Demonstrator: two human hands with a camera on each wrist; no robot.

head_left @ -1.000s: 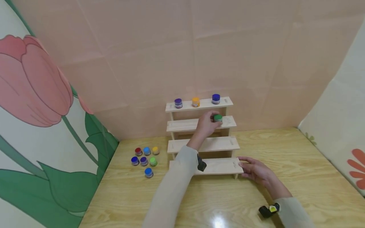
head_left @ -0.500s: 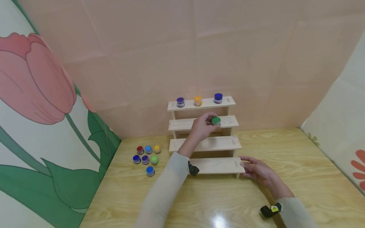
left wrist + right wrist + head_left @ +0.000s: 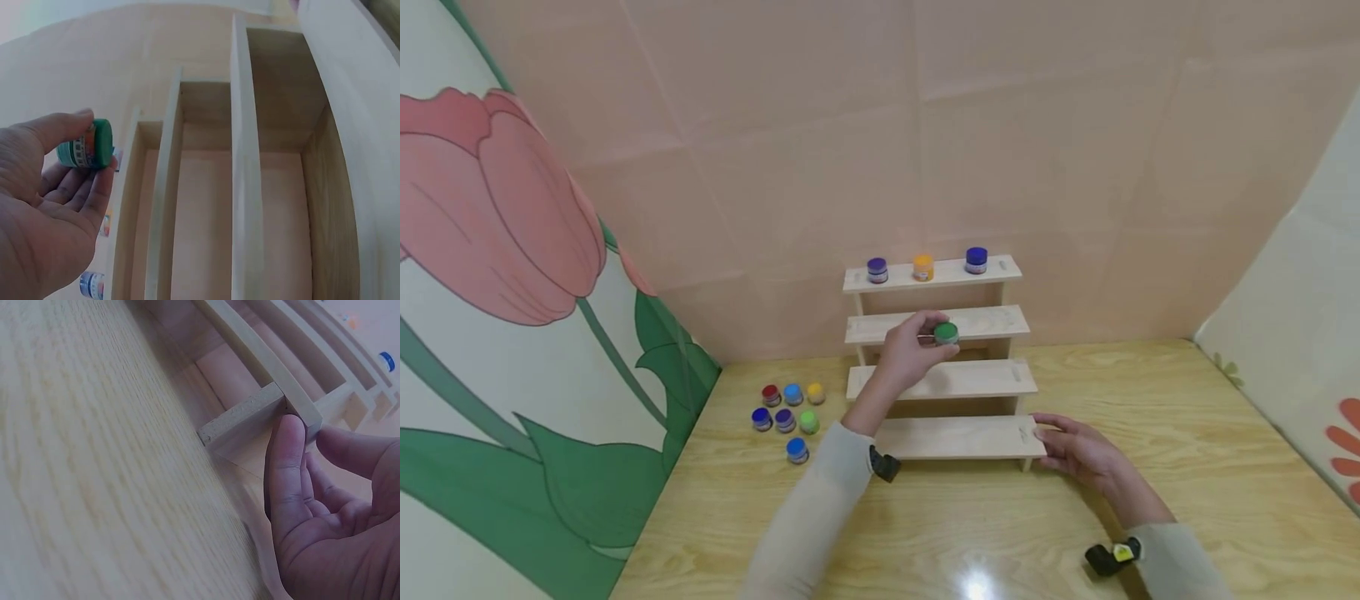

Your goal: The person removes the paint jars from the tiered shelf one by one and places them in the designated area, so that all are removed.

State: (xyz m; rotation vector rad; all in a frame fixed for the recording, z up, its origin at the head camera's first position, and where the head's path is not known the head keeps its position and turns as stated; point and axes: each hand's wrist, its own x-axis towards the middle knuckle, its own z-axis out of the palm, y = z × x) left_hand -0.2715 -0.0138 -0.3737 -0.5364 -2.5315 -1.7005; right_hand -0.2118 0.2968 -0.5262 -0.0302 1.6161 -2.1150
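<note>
My left hand (image 3: 908, 354) pinches a small paint jar with a green lid (image 3: 946, 334) between thumb and fingers. The jar is in the air in front of the second tier from the top of a pale wooden stepped rack (image 3: 970, 437); in the left wrist view the jar (image 3: 85, 145) lies on its side. At the rack's lower right corner, my right hand (image 3: 1086, 457) grips the end of the bottom board, thumb and finger on either side. Along the top board stand a purple jar (image 3: 877, 271), an orange jar (image 3: 922, 267) and a dark blue jar (image 3: 976, 261).
Several more jars stand on the wood-grain table (image 3: 700, 517) left of the rack, among them a dark red jar (image 3: 771, 396), a yellow jar (image 3: 816, 394), a light green jar (image 3: 808, 422) and a blue jar (image 3: 797, 451). A pinkish backdrop (image 3: 775, 167) rises behind.
My left hand has drawn back to the left and slightly down, carrying the green-lidded jar away from the second board. My right hand keeps its grip on the bottom board.
</note>
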